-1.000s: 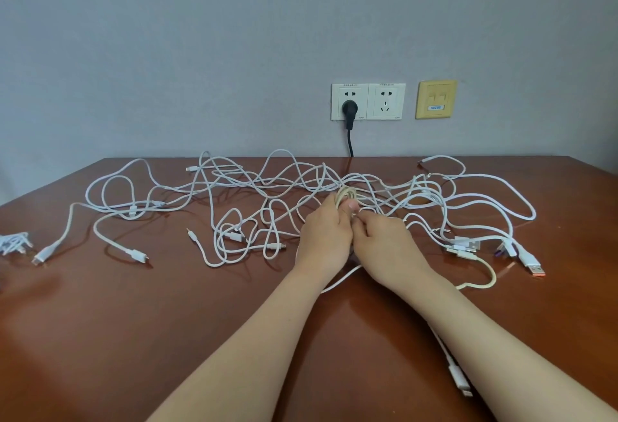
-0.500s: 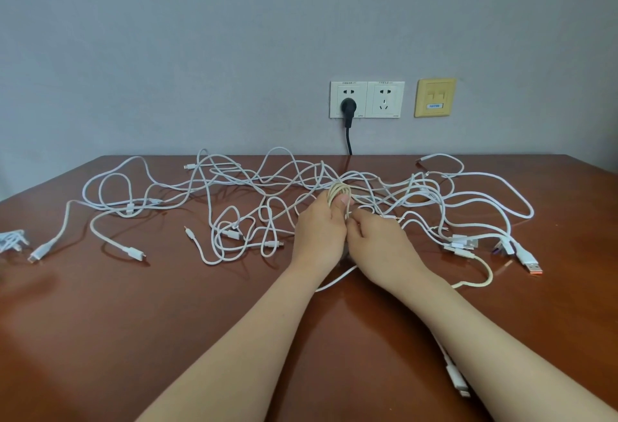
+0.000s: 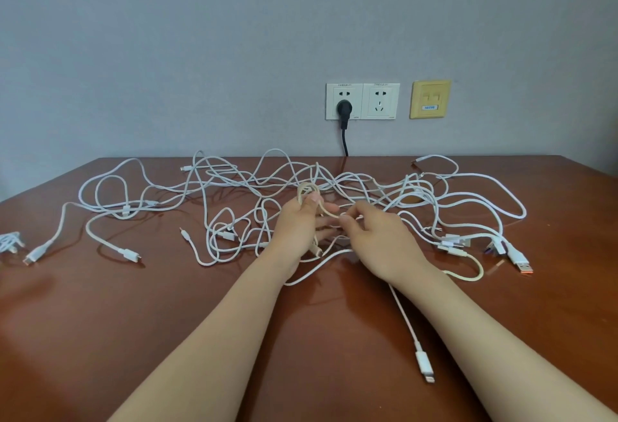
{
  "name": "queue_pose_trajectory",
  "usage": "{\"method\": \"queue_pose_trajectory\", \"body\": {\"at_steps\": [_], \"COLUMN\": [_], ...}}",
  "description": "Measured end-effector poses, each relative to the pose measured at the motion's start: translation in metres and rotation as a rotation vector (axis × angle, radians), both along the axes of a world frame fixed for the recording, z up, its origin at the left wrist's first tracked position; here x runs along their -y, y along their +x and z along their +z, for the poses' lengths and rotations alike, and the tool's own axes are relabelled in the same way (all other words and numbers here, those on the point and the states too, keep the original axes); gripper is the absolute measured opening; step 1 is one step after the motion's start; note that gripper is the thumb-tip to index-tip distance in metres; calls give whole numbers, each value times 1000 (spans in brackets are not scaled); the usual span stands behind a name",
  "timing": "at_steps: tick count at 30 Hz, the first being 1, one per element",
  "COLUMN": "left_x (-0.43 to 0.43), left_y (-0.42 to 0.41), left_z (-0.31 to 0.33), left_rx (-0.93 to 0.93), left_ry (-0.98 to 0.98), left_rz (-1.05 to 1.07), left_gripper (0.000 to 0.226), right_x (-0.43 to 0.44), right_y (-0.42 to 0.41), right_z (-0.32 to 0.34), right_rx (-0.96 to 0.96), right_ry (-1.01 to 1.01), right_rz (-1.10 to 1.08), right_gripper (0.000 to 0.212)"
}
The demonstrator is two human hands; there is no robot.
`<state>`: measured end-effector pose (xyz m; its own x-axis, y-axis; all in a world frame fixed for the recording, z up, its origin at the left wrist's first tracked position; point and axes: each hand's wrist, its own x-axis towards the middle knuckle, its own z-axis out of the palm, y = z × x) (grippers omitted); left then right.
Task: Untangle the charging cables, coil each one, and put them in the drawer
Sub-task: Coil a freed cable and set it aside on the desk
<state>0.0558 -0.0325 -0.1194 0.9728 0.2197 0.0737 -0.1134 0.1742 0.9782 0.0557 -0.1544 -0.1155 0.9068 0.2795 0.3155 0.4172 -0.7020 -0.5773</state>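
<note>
Item: cream braided charging cable, partly looped, centre of glossy brown wooden table. Left hand curled round the loops. Right hand, at 3 o'clock, pinches its strand. Tangled white charging cables spread at 12 o'clock.

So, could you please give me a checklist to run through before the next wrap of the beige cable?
1. Left hand grips the coiled beige cable: ok.
2. Right hand pinches its feeding strand: ok.
3. Beige tail free of the white cables: cannot tell; it runs under the right wrist.
4. White cables untangled: not ok, heaped on the table.
5. Drawer ready: cannot tell, out of view.
</note>
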Motion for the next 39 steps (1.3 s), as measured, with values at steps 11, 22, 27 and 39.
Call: {"method": "queue_pose_trajectory", "body": {"at_steps": [11,22,27,39], "left_x": [-23,-15,-2,5], "left_y": [3,-4,-14,-21], "left_z": [9,8,13,22], "left_rx": [28,-63,-97,-182], "left_ry": [-764,-153,149,297], "left_rz": [-24,-134,-265,-361], "left_gripper": [33,30,41,44], "right_x": [7,14,10,14], "right_y": [-2,-5,-6,-3], "right_z": [9,19,20,24], "right_rx": [55,-2,14,70], "right_ry": [-78,105,236,362], "right_rz": [-71,224,306,252], "right_gripper": [27,30,28,18]}}
